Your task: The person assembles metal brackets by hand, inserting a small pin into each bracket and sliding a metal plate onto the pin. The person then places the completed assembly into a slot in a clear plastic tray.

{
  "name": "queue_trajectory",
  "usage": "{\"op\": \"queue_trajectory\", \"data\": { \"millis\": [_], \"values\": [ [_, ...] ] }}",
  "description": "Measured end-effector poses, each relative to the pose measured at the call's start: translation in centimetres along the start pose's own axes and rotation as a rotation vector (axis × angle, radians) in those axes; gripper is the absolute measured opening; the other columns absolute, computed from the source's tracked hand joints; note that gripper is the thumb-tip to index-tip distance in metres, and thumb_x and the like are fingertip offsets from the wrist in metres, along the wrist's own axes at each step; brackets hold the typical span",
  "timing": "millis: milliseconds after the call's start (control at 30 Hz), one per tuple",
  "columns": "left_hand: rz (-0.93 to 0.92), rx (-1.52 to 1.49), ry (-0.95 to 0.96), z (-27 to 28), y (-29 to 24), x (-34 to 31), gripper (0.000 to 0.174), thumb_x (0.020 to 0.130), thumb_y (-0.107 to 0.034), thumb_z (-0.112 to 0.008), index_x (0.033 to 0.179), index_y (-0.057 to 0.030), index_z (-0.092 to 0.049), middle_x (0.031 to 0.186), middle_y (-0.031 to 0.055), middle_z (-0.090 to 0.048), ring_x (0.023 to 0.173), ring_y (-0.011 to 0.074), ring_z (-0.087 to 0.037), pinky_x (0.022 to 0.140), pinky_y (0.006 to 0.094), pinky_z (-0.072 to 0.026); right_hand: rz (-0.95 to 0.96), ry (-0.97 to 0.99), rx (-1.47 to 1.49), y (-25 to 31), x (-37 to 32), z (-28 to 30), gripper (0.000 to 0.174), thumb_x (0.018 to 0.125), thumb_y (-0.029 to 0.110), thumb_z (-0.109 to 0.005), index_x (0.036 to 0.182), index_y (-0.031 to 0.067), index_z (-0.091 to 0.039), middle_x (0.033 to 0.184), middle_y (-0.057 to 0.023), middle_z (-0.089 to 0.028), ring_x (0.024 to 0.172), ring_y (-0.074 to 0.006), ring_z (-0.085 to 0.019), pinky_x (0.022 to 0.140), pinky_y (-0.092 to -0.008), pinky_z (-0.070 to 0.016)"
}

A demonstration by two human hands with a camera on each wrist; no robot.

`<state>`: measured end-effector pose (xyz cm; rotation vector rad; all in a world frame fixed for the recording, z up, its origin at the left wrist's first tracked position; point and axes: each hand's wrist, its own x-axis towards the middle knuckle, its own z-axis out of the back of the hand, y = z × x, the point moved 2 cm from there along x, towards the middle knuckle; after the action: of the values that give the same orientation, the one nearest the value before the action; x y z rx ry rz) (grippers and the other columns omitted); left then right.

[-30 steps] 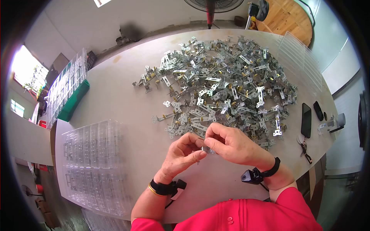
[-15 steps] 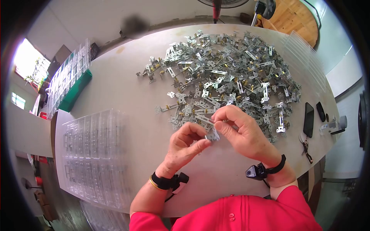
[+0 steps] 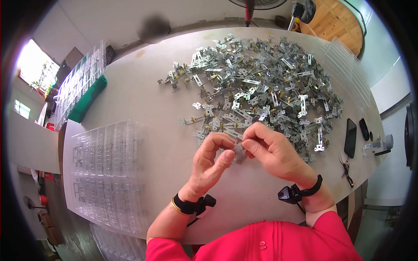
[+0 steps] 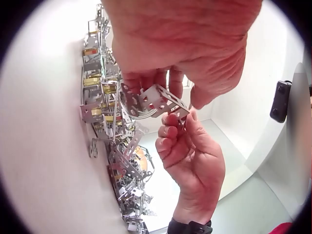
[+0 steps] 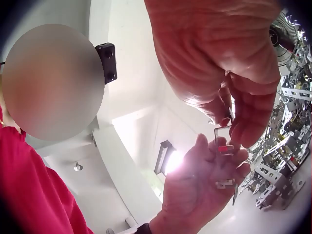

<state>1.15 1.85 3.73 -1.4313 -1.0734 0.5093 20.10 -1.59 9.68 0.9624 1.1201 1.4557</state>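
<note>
Above the table (image 3: 143, 100), metal bracket (image 3: 238, 152), pinched by left hand (image 3: 211, 163) and right hand (image 3: 272, 150)

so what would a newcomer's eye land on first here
The big heap of metal brackets comes first, sprawled over the far half of the pale table. In front of it, the left grip and right grip, bare hands, pinch one small perforated bracket between them. Off to the side, clear plastic trays lie at the table's left edge.
</note>
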Motion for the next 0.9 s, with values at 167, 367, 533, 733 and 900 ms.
{"op": "queue_trajectory", "data": {
  "millis": [167,367,533,733,900],
  "values": [
    [0.149,-0.017,-0.034,0.5,0.4,-0.2,0.037,0.106,-0.034,-0.052,0.117,0.0009,-0.057,0.11,0.0074,-0.062,0.099,0.0145,-0.057,0.091,0.0312,-0.0454,0.014,-0.082,0.111,0.4,0.2,1.0,0.007,0.104,0.01,-0.058,0.102,0.0039,-0.055,0.083,-0.0002,-0.058,0.074,-0.0074,-0.055,0.068,-0.0255,-0.0482],
    [0.261,-0.078,0.076,0.2,0.0,-0.1,0.042,0.105,-0.038,-0.052,0.119,0.0019,-0.057,0.105,0.0073,-0.065,0.09,0.0164,-0.061,0.086,0.0315,-0.0478,-0.001,-0.092,0.125,0.6,0.3,1.8,0.007,0.105,0.012,-0.057,0.104,0.0046,-0.055,0.088,0.0013,-0.059,0.078,-0.0062,-0.058,0.071,-0.0244,-0.0506],
    [0.247,-0.234,0.042,-0.2,-0.1,0.0,0.043,0.102,-0.032,-0.056,0.129,0.0014,-0.051,0.107,0.0106,-0.066,0.087,0.0192,-0.064,0.083,0.0343,-0.0509,0.045,-0.101,0.176,0.4,0.3,1.9,0.009,0.105,0.013,-0.056,0.106,0.004,-0.055,0.092,0.0001,-0.06,0.08,-0.0063,-0.06,0.072,-0.0234,-0.0523],
    [0.277,-0.433,-0.005,0.6,0.5,0.0,0.044,0.103,-0.024,-0.057,0.136,0.0026,-0.048,0.107,0.0138,-0.066,0.083,0.0223,-0.068,0.076,0.0369,-0.0567,0.156,-0.224,0.24,0.8,0.3,1.5,0.013,0.106,0.016,-0.055,0.109,0.0034,-0.055,0.095,-0.0026,-0.062,0.087,-0.0101,-0.065,0.074,-0.0263,-0.057],
    [0.381,-0.479,0.082,0.4,0.9,-0.2,0.042,0.107,-0.024,-0.053,0.14,0.0014,-0.051,0.109,0.0153,-0.068,0.083,0.0218,-0.068,0.074,0.0353,-0.057,0.136,-0.21,0.261,0.3,0.3,0.8,0.012,0.105,0.014,-0.056,0.108,0.002,-0.056,0.096,-0.004,-0.064,0.089,-0.0085,-0.065,0.077,-0.0254,-0.0567]
  ]
}}
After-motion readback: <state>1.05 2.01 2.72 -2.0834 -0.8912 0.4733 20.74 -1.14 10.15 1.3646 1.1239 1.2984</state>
